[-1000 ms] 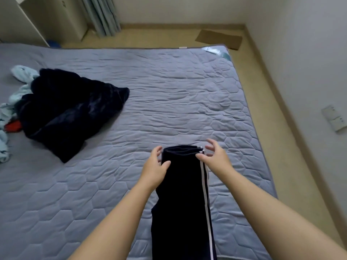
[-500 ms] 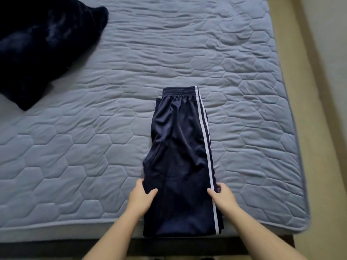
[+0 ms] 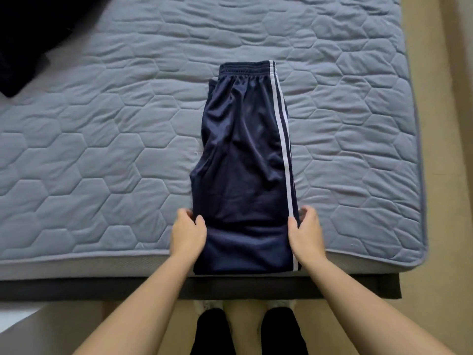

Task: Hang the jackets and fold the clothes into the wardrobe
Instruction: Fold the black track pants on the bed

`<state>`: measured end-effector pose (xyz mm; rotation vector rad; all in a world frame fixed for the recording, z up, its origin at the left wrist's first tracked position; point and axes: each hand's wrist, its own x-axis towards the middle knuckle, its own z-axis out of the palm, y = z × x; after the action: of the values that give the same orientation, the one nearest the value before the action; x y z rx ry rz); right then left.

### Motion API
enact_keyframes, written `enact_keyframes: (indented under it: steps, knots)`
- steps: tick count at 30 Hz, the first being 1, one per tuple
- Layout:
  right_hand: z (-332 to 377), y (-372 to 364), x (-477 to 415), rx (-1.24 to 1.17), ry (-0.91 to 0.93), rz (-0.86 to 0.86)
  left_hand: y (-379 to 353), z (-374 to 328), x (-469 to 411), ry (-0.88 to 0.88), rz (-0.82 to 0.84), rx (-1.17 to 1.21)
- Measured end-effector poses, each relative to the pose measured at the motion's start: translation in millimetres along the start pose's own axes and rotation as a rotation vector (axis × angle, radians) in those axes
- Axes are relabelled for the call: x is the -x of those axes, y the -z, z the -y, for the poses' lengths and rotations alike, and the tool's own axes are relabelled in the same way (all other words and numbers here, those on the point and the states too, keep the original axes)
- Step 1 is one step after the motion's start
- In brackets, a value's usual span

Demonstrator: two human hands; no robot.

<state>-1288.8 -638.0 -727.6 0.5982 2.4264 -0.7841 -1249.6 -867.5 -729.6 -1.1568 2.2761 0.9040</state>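
Navy satin track pants with white side stripes [image 3: 245, 160] flat on grey quilted bed [image 3: 102, 155], frame centre. Left hand [image 3: 188, 233], right hand [image 3: 305, 233] fingers pinching pant edges near lower hem. Step: folding. Next: likely lift hem toward waistband.

Soft even daylight, faint shadows, slight blur (wide-angle bending at edges)

One pair of navy track pants [image 3: 243, 160] lies on one bed [image 3: 102, 139], with two white stripes [image 3: 281, 129] down its right edge. Two hands are in view, the left hand [image 3: 188, 233] and the right hand [image 3: 305, 233]. One dark garment [image 3: 23, 34] sits at the top left corner. Two feet in light shoes [image 3: 204, 304] show below.
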Motion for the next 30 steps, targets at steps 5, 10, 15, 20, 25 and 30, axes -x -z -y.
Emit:
enact_keyframes:
  steps: [5,10,15,20,25,30]
  knots:
    - [48,-4,-19,0.392,0.671,-0.207,6,-44,-10,-0.727,-0.333,-0.404]
    - [79,-41,-74,0.659,0.824,-0.138,-12,-75,-74,-1.017,-0.23,-0.77]
    - [48,-62,-102,0.611,0.658,-0.189,-26,-27,-117,-0.688,-0.22,-0.695]
    - [55,-49,-94,0.484,0.64,-0.164,-17,-33,-107,-0.658,-0.234,-0.579]
    - [112,-17,-116,0.451,0.824,-0.259,4,-106,-102,-0.912,-0.37,-0.466]
    - [155,-31,-169,0.6,0.807,-0.161,-19,-160,-155,-0.875,-0.208,-0.585]
